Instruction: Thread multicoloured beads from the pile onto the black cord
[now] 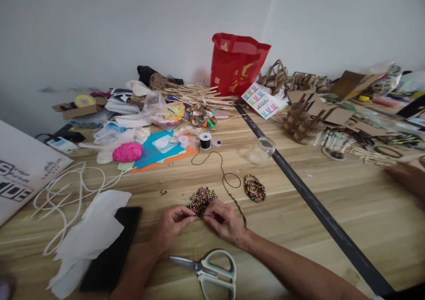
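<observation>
Works at the bench (365, 202) with both hands, fingertips brought together at the near edge of a loose heap of round multicoloured beads (202, 198). Has the left hand (171, 225) in a pinch, thumb and forefinger nearly closed, and the right hand (227, 220) in a similar pinch just beside, partly over the heap. Cannot tell the contents of either grip, if any. Has, just beyond the right wrist, a strand of strung beads (237, 207), running up into a looping black cord (223, 169) and on towards a spool (205, 140). Shows, right of that strand, a coil of finished-looking bead loops (254, 188), lying flat. Has white-handled scissors (199, 268) nearest below the hands, blades pointing left. Takes in also, to the left, white paper (89, 229) partly over a flat black slab (122, 242), beside tangled white cord (79, 202); farther back, a ball of pink yarn (128, 152), a clear jar (260, 153) near the dark strip (312, 202), and an upright red bag (237, 63). Includes, at the right edge, part of another person's hand (407, 178), well apart.
</observation>
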`<action>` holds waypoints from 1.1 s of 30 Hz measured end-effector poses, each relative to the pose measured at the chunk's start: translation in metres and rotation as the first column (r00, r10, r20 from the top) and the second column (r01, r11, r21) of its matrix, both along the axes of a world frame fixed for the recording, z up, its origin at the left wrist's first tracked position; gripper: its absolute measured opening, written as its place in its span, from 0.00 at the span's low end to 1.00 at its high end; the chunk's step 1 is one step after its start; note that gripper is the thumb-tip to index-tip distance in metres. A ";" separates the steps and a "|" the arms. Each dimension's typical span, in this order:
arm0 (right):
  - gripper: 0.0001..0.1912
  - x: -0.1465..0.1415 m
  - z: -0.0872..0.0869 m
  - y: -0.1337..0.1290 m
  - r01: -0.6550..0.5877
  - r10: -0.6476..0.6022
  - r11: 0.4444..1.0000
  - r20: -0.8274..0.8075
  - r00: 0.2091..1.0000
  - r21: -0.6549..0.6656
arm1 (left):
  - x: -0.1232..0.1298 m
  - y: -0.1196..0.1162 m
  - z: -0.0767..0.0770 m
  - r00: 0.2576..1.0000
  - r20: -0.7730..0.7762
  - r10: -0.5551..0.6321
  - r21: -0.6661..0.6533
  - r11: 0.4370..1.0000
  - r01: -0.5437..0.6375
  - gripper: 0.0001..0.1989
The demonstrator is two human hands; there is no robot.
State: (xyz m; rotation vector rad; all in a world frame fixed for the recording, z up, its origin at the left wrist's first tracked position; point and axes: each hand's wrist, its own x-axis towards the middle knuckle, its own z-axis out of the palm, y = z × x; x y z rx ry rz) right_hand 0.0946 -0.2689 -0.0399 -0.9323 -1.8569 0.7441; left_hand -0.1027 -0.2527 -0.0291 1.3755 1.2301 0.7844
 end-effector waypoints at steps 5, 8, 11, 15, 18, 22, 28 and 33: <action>0.09 0.000 0.001 -0.002 -0.046 0.044 0.996 0.034 0.998 0.071 | 0.003 -0.002 -0.006 0.998 0.050 -0.041 -0.014 0.999 0.042 0.08; 0.09 0.000 0.002 -0.003 -0.048 0.045 0.996 0.049 0.998 0.078 | 0.002 -0.003 -0.008 0.997 0.048 -0.056 -0.013 0.998 0.056 0.08; 0.10 0.000 0.002 -0.003 -0.038 0.034 0.997 0.049 0.998 0.069 | 0.003 -0.004 -0.007 0.997 0.032 -0.074 -0.006 0.997 0.074 0.08; 0.09 0.000 -0.001 -0.002 0.006 -0.008 0.999 0.040 0.999 0.051 | 0.006 -0.007 -0.003 0.995 0.012 -0.099 0.002 0.995 0.099 0.06; 0.09 0.000 -0.003 -0.001 0.016 -0.017 0.999 0.029 0.999 0.028 | 0.009 -0.008 -0.002 0.994 -0.041 -0.097 0.036 0.994 0.098 0.05; 0.09 0.000 -0.004 0.000 0.002 -0.002 1.000 0.024 1.000 0.019 | 0.010 -0.006 -0.006 0.994 -0.081 -0.071 0.087 0.993 0.078 0.05; 0.09 0.000 0.000 -0.001 -0.009 0.009 1.000 0.033 0.999 0.007 | 0.006 -0.003 -0.009 0.999 -0.012 -0.049 0.068 0.996 0.050 0.06; 0.10 0.000 0.004 -0.002 -0.020 0.018 0.999 0.053 0.998 0.035 | 0.004 -0.002 -0.007 0.999 0.007 -0.048 0.021 0.999 0.048 0.07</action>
